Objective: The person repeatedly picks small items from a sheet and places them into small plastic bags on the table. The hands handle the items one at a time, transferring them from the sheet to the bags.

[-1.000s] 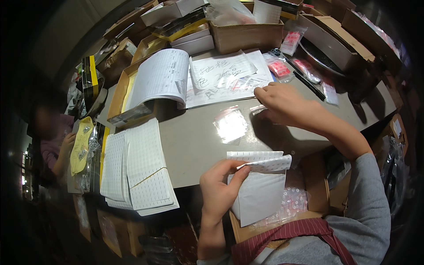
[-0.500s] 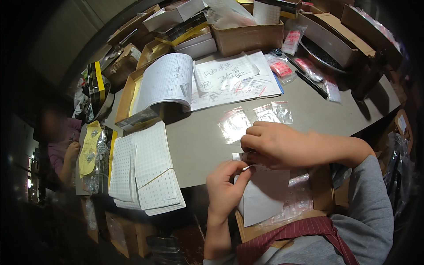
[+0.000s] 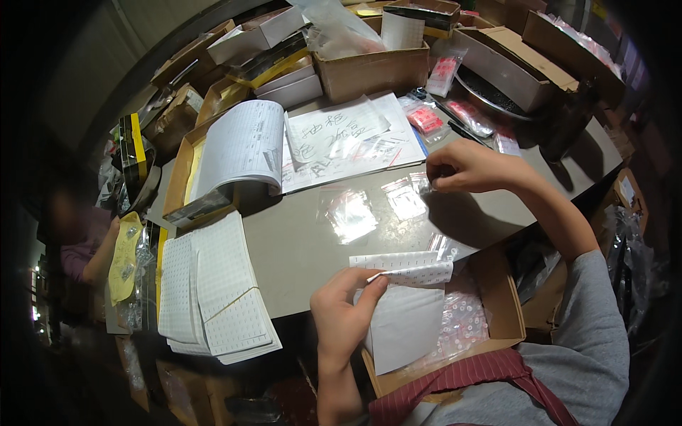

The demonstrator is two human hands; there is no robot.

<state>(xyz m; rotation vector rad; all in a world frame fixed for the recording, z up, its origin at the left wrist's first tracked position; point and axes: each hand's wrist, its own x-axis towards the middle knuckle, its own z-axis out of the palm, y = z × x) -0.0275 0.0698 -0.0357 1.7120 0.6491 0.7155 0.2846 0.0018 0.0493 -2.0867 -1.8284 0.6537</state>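
Observation:
My left hand [image 3: 344, 309] pinches the left edge of a white label sheet [image 3: 406, 330] between thumb and fingers. The sheet's top is folded over, showing rows of small printed labels. It hangs over an open cardboard box [image 3: 506, 302] with clear plastic bags of small white rings [image 3: 462, 323] inside. My right hand [image 3: 465, 167] is over the table with fingers curled together, at the edge of small clear zip bags [image 3: 405, 199]. What its fingertips hold, if anything, is hidden. A larger clear zip bag [image 3: 350, 215] lies left of these, and another clear bag [image 3: 442, 247] lies near the table edge.
Stacked label sheets [image 3: 220, 291] under a rubber band lie on the left. Behind are an open notebook [image 3: 238, 149], handwritten papers [image 3: 380, 142], red-and-clear bags [image 3: 425, 119] and a black pen [image 3: 465, 133]. Cardboard boxes [image 3: 373, 71] crowd the far side. Another person [image 3: 89, 241] sits at far left.
My right hand has left the label sheet and moved up and right to the small zip bags. My left hand still grips the sheet. The whole view has shifted somewhat.

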